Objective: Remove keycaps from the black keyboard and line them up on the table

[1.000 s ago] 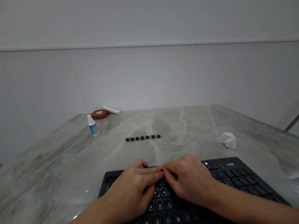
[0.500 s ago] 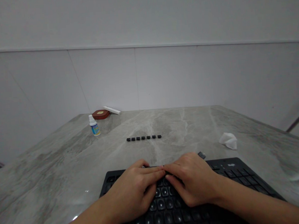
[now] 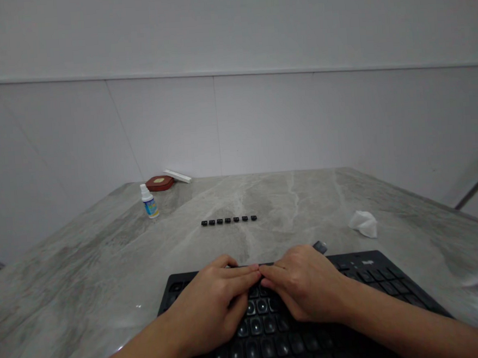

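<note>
A black keyboard lies in front of me, its middle keys shiny and domed. My left hand rests over its upper left, a finger bent at the back edge, two fingers reaching along the top row and the thumb low over the keys. My right hand comes in from the right, thumb and forefinger pinched at the top row. The fingertips of both hands meet there and hide whatever small part lies under them. A small dark object with a grey part shows just behind my right hand; its kind is unclear.
Several small black keycaps stand in a row on the marbled table beyond the keyboard. Further left are a white spray bottle, a reddish-brown case and a white bar-shaped object. A crumpled white tissue lies at right.
My right thumb has moved up toward the forefinger, narrowing the gap between them. My left hand stays nearly still, and the whole view has shifted very slightly.
</note>
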Demonstrator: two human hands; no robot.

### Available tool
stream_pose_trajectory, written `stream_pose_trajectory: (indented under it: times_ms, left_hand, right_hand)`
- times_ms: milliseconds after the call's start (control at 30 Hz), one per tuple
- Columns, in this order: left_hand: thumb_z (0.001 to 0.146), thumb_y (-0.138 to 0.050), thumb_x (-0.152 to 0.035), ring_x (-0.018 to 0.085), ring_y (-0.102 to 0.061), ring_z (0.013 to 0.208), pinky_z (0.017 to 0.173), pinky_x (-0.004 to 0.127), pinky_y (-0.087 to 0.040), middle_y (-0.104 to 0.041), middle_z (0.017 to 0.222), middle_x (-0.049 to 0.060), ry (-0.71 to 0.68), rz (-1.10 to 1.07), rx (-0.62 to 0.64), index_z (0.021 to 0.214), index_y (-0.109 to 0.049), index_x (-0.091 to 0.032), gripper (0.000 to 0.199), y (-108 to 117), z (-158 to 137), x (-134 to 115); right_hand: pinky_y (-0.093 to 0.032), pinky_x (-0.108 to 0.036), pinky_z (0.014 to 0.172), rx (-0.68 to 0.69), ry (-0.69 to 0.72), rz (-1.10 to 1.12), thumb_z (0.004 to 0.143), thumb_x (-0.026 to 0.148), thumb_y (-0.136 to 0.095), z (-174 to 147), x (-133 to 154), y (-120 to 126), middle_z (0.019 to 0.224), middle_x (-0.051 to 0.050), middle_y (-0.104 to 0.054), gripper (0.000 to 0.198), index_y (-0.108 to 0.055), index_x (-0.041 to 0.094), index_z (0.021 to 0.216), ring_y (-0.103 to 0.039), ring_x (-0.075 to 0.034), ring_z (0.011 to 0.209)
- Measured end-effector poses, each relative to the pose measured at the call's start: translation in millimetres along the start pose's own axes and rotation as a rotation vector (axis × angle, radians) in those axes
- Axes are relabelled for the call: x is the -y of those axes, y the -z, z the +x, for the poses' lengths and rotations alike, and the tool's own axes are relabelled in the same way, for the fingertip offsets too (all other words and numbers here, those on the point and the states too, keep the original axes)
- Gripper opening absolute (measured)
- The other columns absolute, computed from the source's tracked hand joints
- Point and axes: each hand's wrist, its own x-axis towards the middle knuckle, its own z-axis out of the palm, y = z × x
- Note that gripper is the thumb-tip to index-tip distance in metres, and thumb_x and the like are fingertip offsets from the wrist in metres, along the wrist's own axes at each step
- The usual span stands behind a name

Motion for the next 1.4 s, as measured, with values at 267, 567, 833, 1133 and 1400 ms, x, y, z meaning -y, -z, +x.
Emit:
stream_pose_trajectory:
  times_ms: [267, 567, 833, 1133, 1400]
  left_hand:
    - [0.089, -0.042, -0.007, 0.019, -0.058, 0.098, 0.089, 0.037, -0.047, -0.062, 0.123, 0.003, 0.006, -0.005, 0.013, 0.134, -0.048, -0.025, 0.049, 1.9, 0.9, -1.5]
    - [0.09, -0.042, -0.008, 0.02, -0.056, 0.098, 0.087, 0.038, -0.048, -0.059, 0.128, 0.003, 0.0, 0.033, 0.01, 0.135, -0.046, -0.026, 0.049, 1.5, 0.4, -1.7]
    - [0.089, -0.042, -0.007, 0.02, -0.058, 0.099, 0.087, 0.039, -0.048, -0.061, 0.124, 0.004, -0.015, 0.019, 0.006, 0.136, -0.044, -0.026, 0.051, 2.4, 1.1, -2.6]
    - [0.091, -0.04, -0.011, 0.021, -0.055, 0.099, 0.086, 0.038, -0.049, -0.064, 0.109, 0.005, 0.101, 0.001, -0.006, 0.138, -0.039, -0.024, 0.049, -2.8, -1.9, -0.5]
    - [0.09, -0.041, -0.012, 0.021, -0.056, 0.104, 0.09, 0.039, -0.049, -0.061, 0.114, 0.007, 0.152, -0.02, -0.018, 0.138, -0.033, -0.022, 0.05, -1.7, -3.3, -0.9]
  right_hand:
    - [-0.035, -0.023, 0.053, 0.04, -0.01, 0.26, 0.088, 0.022, -0.047, 2.9, -14.6, 3.6, 0.061, -0.002, -0.066, 0.025, -0.071, 0.018, 0.083, -0.059, -0.012, 0.055]
    - [-0.036, -0.024, 0.053, -0.044, -0.026, 0.178, 0.09, 0.026, -0.048, -1.7, -11.4, -5.7, 0.063, -0.002, -0.067, 0.024, -0.069, 0.017, 0.081, -0.059, -0.013, 0.055]
    - [-0.04, -0.024, 0.057, -0.071, -0.066, 0.193, 0.091, 0.026, -0.048, -9.6, -9.3, -5.0, 0.071, -0.003, -0.071, 0.023, -0.07, 0.019, 0.095, -0.064, -0.014, 0.062]
    - [-0.04, -0.024, 0.059, -0.039, -0.095, 0.267, 0.089, 0.031, -0.054, -6.6, -13.2, -3.2, 0.073, -0.001, -0.071, 0.022, -0.07, 0.021, 0.101, -0.064, -0.014, 0.065]
    - [-0.039, -0.024, 0.059, -0.119, -0.083, 0.341, 0.084, 0.04, -0.062, -6.2, -10.8, -4.0, 0.071, 0.0, -0.068, 0.03, -0.067, 0.022, 0.108, -0.059, -0.012, 0.061]
